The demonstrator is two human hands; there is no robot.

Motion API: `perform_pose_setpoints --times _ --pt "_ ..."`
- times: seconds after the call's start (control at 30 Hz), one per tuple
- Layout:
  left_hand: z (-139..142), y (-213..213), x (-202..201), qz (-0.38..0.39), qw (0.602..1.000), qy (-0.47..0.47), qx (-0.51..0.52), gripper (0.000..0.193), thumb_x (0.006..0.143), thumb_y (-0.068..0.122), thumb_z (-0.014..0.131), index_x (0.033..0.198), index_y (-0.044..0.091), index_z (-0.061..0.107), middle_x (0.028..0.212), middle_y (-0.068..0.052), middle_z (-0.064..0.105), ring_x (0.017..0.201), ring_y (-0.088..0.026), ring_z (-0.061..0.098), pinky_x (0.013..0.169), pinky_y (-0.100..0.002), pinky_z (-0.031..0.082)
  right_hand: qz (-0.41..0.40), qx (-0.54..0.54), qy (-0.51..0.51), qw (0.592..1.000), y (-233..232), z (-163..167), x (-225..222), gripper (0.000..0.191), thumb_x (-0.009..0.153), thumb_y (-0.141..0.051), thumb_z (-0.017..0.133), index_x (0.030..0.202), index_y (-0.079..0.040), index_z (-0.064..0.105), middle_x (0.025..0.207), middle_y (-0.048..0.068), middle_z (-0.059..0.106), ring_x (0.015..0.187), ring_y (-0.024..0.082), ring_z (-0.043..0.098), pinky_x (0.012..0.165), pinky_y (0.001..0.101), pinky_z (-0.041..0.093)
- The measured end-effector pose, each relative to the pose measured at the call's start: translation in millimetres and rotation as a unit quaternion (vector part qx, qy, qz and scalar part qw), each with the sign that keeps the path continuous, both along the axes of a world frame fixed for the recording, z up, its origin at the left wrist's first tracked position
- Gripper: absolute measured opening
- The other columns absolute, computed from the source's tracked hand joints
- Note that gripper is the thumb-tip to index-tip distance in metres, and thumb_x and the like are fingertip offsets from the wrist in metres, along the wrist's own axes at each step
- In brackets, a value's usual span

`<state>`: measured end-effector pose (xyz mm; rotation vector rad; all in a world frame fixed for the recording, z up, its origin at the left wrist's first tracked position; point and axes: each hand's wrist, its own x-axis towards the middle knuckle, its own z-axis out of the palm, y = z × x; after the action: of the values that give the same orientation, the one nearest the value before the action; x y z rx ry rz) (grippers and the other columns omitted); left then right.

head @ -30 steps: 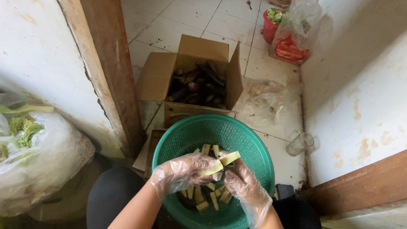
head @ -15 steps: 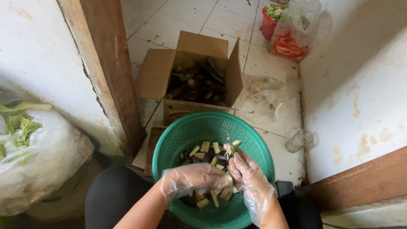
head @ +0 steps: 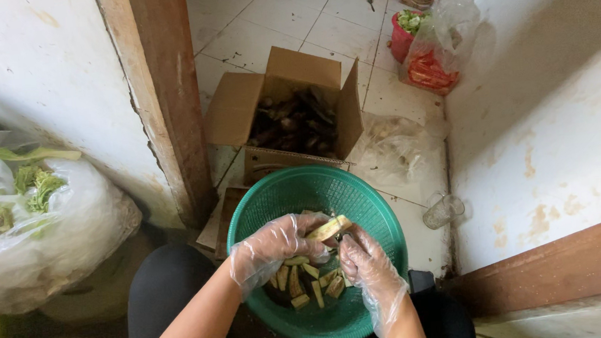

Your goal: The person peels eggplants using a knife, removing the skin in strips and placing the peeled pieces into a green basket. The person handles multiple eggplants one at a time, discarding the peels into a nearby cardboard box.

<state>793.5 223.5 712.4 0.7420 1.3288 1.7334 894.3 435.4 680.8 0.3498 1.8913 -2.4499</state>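
Observation:
A green plastic basket point(head: 369, 206) rests on my lap, with several pale cut vegetable pieces point(head: 303, 281) lying in its bottom. Both my hands wear clear plastic gloves and hover over the basket. My left hand point(head: 275, 247) grips a pale vegetable strip point(head: 329, 228) by one end. My right hand point(head: 367, 265) is closed next to that strip, fingers touching its other end; a small blade may be in it, but I cannot tell.
An open cardboard box point(head: 295, 111) of dark vegetables stands on the tiled floor beyond the basket. A wooden post point(head: 156, 94) rises at left. A clear bag of greens point(head: 22, 222) sits far left; red and clear bags point(head: 435, 48) at the back right; white wall at right.
Both hands dipped into the basket half a second ago; now they have come back up with a pale strip held between them.

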Motion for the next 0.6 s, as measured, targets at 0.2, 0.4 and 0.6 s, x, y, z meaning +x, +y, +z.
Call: perform_pose_setpoints --times 0.2,0.4,0.6 --pt "-3 11 -3 0.013 0.976 0.146 -0.161 0.032 0.099 0.021 0.066 0.119 -0.004 0.068 0.098 -0.015 0.072 0.085 -0.019 0.068 0.075 -0.028 0.058 -0.009 0.041 0.012 0.999 1 3 -1 0.043 0.098 -0.025 0.061 0.138 -0.01 0.054 0.066 -0.003 0.046 0.051 0.007 0.04 0.044 0.0228 0.03" --pt "-1 17 0 0.062 0.992 0.074 -0.082 0.028 0.103 0.022 0.054 0.119 0.001 0.063 0.097 -0.008 0.062 0.088 -0.015 0.064 0.077 -0.031 0.064 -0.006 0.026 -0.006 1.0 0 -8 -3 0.054 0.093 -0.021 0.064 0.144 -0.016 0.049 0.067 -0.003 0.046 0.053 0.007 0.04 0.046 0.0226 0.031" --pt "4 22 1 0.069 0.986 0.079 -0.127 0.023 0.102 0.021 0.053 0.112 0.003 0.063 0.099 -0.006 0.063 0.092 -0.014 0.063 0.079 -0.03 0.065 -0.033 0.08 0.017 0.996 -4 -6 -6 0.056 0.095 -0.021 0.066 0.148 -0.012 0.051 0.074 -0.007 0.05 0.061 0.004 0.043 0.052 0.0207 0.033"
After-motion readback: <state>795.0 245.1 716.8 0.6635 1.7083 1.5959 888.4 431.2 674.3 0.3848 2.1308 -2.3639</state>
